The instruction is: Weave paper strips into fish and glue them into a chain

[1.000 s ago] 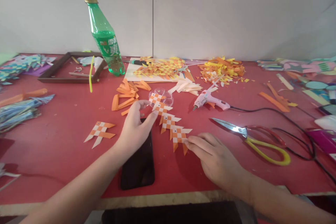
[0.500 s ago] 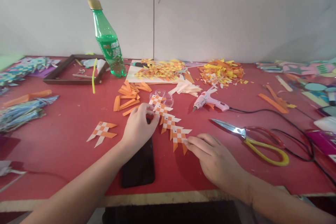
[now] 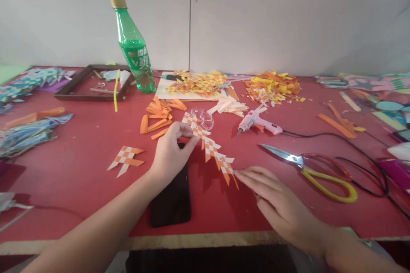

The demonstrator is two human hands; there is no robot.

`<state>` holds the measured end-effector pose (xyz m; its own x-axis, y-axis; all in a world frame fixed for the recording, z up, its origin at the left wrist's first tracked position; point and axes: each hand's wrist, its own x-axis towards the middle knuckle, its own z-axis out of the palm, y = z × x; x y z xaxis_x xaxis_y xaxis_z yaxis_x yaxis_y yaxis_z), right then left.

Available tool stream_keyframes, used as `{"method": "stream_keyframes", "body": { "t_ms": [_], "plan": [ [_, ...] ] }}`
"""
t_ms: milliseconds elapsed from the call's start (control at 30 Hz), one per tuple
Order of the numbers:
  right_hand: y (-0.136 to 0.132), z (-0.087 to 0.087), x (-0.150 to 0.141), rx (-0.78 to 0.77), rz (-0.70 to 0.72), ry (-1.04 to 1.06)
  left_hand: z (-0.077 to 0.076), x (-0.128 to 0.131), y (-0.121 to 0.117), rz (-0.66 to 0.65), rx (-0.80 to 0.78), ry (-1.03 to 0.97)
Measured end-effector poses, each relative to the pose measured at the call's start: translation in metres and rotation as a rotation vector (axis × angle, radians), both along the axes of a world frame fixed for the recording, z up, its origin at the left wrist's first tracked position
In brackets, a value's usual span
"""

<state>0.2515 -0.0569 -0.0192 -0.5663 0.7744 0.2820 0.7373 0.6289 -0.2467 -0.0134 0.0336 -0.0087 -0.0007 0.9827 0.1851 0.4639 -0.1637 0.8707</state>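
Note:
A chain of orange-and-white woven paper fish (image 3: 212, 150) stretches at a slant between my two hands. My left hand (image 3: 174, 149) pinches it near its upper end between thumb and fingers. At the lower end, my right hand (image 3: 272, 194) has its fingertips closed on the tail of the last fish. A single woven paper fish (image 3: 126, 158) lies apart on the red table to the left. Under my left hand and wrist is a black phone (image 3: 171, 200). A clear round-lobed plastic tray (image 3: 205, 118) sits just behind the chain's upper end.
A pink glue gun (image 3: 259, 123) and scissors (image 3: 307, 168) lie on the right, the gun's black cord running rightward. Folded orange paper strips (image 3: 156, 115), white strips (image 3: 229, 106) and a yellow-orange pile (image 3: 272, 85) lie behind. A green bottle (image 3: 136, 51) stands near a dark frame (image 3: 86, 98).
The chain's lower end has swung right and tilted, with my right hand moving right along with it. My left hand keeps its pinch. The view has shifted slightly.

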Motion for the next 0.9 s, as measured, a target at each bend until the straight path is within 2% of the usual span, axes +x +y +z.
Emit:
{"method": "stream_keyframes", "body": {
  "t_ms": [167, 300, 400, 500, 567, 667, 733, 800, 900],
  "plan": [
    [-0.012, -0.004, 0.006, -0.134, -0.137, 0.107, -0.001, 0.002, -0.004, -0.007, 0.04, -0.139],
    [-0.014, -0.006, 0.006, -0.189, -0.176, 0.165, -0.005, 0.0, -0.003, 0.004, 0.052, -0.295],
    [-0.007, 0.001, 0.004, -0.166, -0.225, 0.262, -0.004, 0.001, -0.002, -0.018, 0.08, -0.41],
    [0.01, 0.017, -0.004, -0.191, -0.338, 0.409, 0.0, 0.004, -0.006, -0.095, 0.103, -0.492],
    [0.025, 0.03, -0.015, -0.34, -0.412, 0.606, 0.003, 0.007, -0.01, -0.17, 0.127, -0.535],
    [0.045, 0.044, -0.035, -0.855, -0.379, 0.856, 0.005, 0.009, -0.015, -0.292, 0.173, -0.587],
    [0.056, 0.046, -0.048, -1.056, -0.366, 0.898, 0.005, 0.009, -0.016, -0.332, 0.194, -0.586],
    [0.065, 0.047, -0.057, -1.105, -0.373, 0.897, 0.005, 0.008, -0.017, -0.301, 0.202, -0.544],
    [0.081, 0.055, -0.062, -0.993, -0.351, 0.839, 0.004, 0.006, -0.018, -0.19, 0.17, -0.484]
  ]
}}
